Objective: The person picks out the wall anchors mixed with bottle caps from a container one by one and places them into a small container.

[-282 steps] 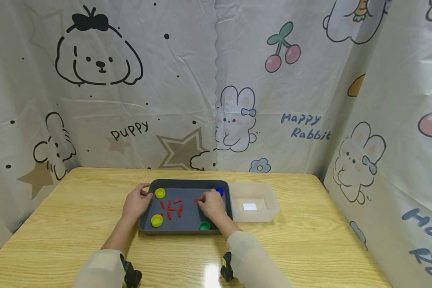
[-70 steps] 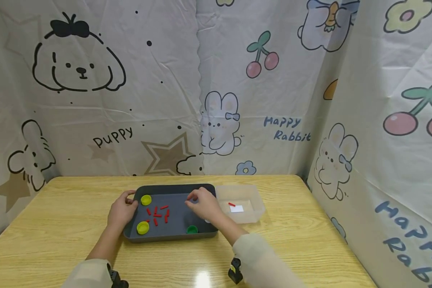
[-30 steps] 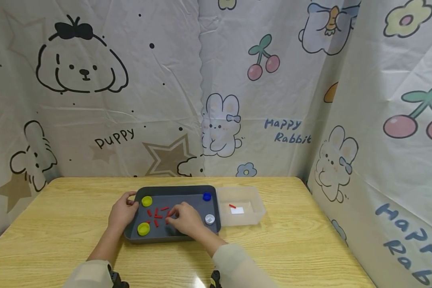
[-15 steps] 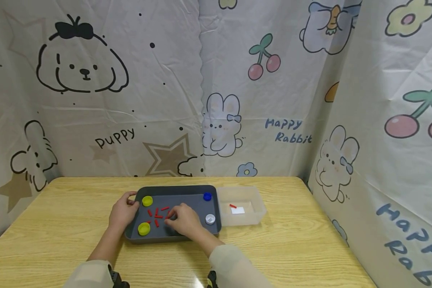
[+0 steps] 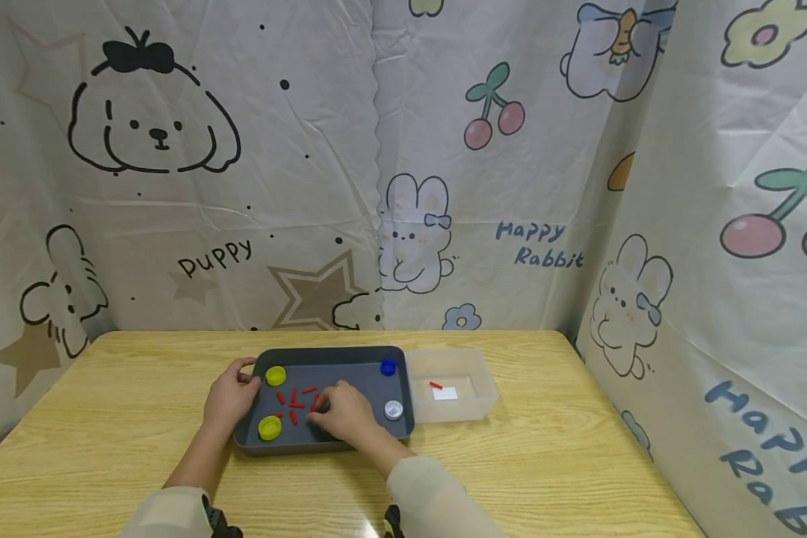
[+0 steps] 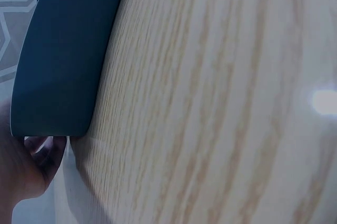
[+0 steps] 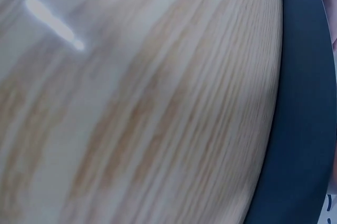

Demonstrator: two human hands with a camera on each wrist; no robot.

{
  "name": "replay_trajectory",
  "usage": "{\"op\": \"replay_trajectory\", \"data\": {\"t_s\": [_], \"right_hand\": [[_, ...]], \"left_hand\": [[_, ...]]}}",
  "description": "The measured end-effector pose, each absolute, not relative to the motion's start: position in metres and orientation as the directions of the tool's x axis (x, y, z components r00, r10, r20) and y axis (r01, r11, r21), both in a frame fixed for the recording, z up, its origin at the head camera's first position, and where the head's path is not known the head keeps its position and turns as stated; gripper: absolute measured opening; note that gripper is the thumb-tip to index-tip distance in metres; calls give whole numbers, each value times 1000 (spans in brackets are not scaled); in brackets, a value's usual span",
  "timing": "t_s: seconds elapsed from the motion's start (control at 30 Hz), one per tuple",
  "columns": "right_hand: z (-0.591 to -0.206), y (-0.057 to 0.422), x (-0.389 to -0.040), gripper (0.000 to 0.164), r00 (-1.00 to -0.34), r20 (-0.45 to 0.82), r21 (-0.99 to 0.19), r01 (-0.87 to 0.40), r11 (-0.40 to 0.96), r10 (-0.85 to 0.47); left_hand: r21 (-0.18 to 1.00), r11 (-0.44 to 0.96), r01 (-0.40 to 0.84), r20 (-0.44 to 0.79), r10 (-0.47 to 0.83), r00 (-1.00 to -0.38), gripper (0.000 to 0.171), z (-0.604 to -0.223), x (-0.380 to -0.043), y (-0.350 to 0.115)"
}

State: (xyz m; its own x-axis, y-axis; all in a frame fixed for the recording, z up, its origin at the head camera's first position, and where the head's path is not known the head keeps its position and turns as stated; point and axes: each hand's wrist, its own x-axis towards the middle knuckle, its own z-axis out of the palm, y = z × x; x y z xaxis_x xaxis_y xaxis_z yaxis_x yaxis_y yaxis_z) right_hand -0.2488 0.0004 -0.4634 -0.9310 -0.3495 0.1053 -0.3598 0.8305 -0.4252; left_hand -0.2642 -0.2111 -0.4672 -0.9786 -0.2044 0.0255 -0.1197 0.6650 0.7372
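My left hand (image 5: 230, 392) grips the left end of a dark grey tray (image 5: 350, 357); the left wrist view shows fingers (image 6: 51, 155) curled against its outer end wall. Inside the tray, my right hand (image 5: 346, 411) reaches down with thumb and index finger pinching at a small red stick (image 5: 314, 408), mostly covered by the fingertips. Several more red sticks (image 5: 297, 405) lie loosely to the left of those fingertips. In the right wrist view the tray wall (image 7: 303, 87) hides most of the hand.
Two yellow caps (image 5: 276, 376) sit at the tray's left side; a blue cap (image 5: 388, 367) and a whitish cap (image 5: 393, 409) at its right. A clear plastic box (image 5: 452, 362) stands against the tray's right end, holding one red stick (image 5: 436, 385) and a white label (image 5: 445, 394).
A red stick formerly pinched in my right hand now lies in the clear box. That hand has moved left to the other sticks, covering the green cap. My left hand keeps its hold.
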Motion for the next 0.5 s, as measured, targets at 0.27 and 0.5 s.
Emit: {"op": "replay_trajectory", "data": {"t_s": [0.27, 0.5], "right_hand": [[-466, 1, -251, 17, -934, 104, -417, -352, 838, -341], [-466, 1, -250, 12, -935, 108, -412, -351, 841, -337]], "left_hand": [[739, 663, -118, 27, -203, -979, 45, -467, -263, -211], [736, 666, -121, 28, -209, -978, 45, -469, -263, -211]]}}
